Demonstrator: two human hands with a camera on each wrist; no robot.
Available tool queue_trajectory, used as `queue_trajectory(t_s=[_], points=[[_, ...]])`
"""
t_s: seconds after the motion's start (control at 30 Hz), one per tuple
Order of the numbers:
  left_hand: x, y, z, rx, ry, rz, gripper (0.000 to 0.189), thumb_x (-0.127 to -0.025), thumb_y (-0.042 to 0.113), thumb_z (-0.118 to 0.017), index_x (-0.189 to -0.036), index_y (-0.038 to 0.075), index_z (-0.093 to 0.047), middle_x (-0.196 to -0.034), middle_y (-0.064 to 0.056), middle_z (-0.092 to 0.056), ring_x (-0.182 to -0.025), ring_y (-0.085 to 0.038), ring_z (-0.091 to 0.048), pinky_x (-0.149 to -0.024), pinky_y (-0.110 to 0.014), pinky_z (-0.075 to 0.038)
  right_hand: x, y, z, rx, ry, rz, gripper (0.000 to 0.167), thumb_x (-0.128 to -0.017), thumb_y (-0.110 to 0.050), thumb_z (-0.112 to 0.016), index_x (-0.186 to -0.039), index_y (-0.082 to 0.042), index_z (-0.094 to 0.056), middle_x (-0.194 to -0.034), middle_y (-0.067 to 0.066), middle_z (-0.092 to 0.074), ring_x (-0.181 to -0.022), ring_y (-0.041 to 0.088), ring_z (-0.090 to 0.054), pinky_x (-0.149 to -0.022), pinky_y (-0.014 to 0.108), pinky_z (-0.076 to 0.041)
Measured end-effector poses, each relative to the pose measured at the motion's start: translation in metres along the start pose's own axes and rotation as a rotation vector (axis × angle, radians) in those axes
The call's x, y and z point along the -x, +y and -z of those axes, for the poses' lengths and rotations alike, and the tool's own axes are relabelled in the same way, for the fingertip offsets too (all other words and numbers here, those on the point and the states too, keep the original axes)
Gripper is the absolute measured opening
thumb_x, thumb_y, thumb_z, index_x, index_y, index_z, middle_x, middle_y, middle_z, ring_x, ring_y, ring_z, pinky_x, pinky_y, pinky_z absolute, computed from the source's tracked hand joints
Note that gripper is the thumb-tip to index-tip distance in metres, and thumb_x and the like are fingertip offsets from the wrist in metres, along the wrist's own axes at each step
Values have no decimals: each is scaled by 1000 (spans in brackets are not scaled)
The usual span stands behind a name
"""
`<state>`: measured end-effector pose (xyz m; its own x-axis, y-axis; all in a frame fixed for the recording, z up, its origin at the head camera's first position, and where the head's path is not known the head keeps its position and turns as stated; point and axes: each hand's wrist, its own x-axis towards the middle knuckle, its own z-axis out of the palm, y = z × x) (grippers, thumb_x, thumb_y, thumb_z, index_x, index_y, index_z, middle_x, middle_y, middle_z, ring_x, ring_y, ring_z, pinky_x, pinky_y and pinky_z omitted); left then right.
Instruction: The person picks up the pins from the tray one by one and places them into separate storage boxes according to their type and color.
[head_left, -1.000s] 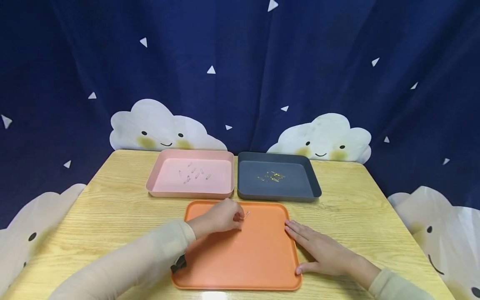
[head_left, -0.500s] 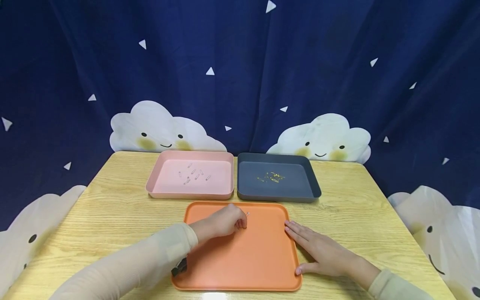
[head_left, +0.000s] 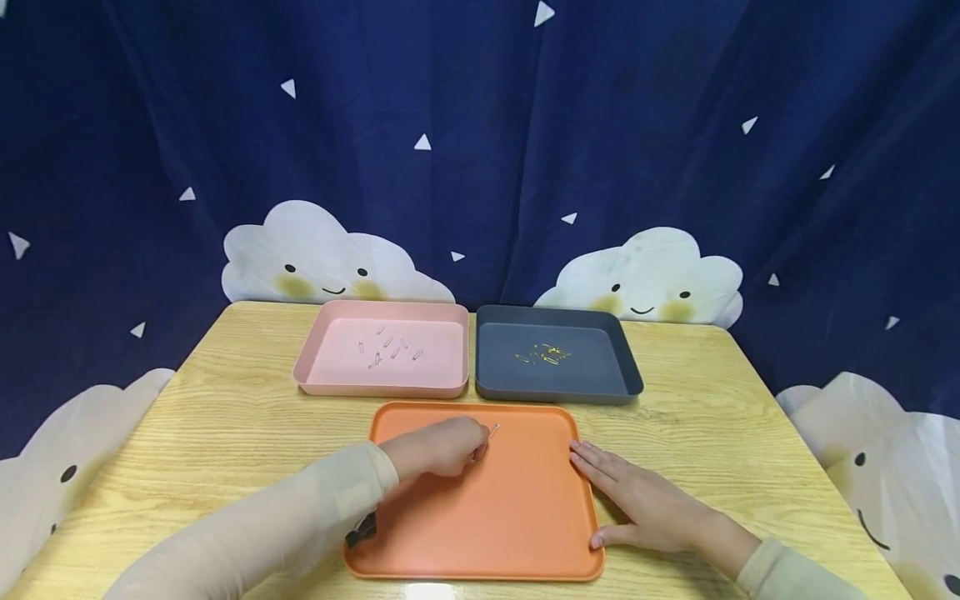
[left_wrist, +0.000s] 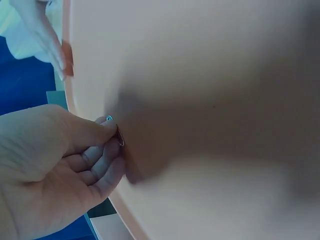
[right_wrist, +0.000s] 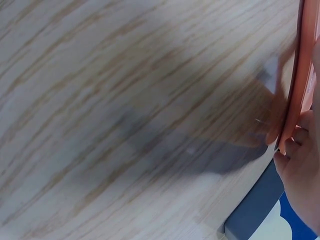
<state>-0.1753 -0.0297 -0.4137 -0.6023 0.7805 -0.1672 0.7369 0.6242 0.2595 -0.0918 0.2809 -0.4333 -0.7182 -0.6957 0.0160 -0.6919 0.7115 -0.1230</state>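
My left hand (head_left: pixel 450 446) reaches over the orange tray (head_left: pixel 480 525) with its fingers curled. In the left wrist view its thumb and fingertips pinch a small silver safety pin (left_wrist: pixel 121 137). From above, the pin (head_left: pixel 494 430) sticks out past the fingertips near the tray's far side; its other part is hidden by the hand. My right hand (head_left: pixel 648 504) lies with fingers extended along the tray's right rim, fingertips and thumb touching it and holding nothing.
Behind the orange tray stand a pink tray (head_left: pixel 375 390) with several silver safety pins (head_left: pixel 394 353) and a dark grey tray (head_left: pixel 555 396) with several gold pins (head_left: pixel 551 360). All rest on a wooden table (head_left: pixel 720 417), with a blue cloud-print curtain (head_left: pixel 480 125) behind.
My left hand has shifted slightly, its fingers closing in at the silver safety pin, which stays at about the same spot. My right hand stays on the tray rim.
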Motion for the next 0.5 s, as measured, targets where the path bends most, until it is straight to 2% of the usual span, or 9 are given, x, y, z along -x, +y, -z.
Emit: queue_trajectory(t_s=[0.1, 0.2, 0.4, 0.5], points=[[1, 2, 1, -19, -51, 9, 17, -80, -5, -63, -77, 11, -59, -72, 2, -52, -69, -8, -45, -64, -17, -41, 1, 0, 0, 1, 7, 2, 97, -80, -70, -54, -151, -9, -30, -159, 9, -30, -142, 27, -38, -108, 44, -43], [3, 1, 3, 29, -57, 13, 15, -81, -4, -60, -79, 10, -61, -75, 3, -53, -71, -7, -46, -66, -16, -43, 1, 0, -1, 1, 15, 5, 97, -79, -70, -55, -151, -9, -30, -158, 9, -31, -142, 27, -38, -108, 43, -42], [7, -12, 10, 256, -10, -4, 17, -83, -6, -52, -82, 5, -64, -75, 0, -60, -68, -5, -43, -64, -14, -38, 1, 1, -2, 8, 14, 8, 98, -79, -71, -54, -151, -9, -30, -159, 9, -30, -142, 27, -37, -108, 43, -42], [8, -20, 13, 319, 35, -34, 13, -84, -4, -54, -82, 4, -64, -75, -1, -61, -67, -3, -42, -63, -13, -37, 1, 2, -1, 13, 19, 13, 98, -79, -71, -54, -151, -9, -31, -159, 9, -30, -142, 27, -38, -108, 43, -43]])
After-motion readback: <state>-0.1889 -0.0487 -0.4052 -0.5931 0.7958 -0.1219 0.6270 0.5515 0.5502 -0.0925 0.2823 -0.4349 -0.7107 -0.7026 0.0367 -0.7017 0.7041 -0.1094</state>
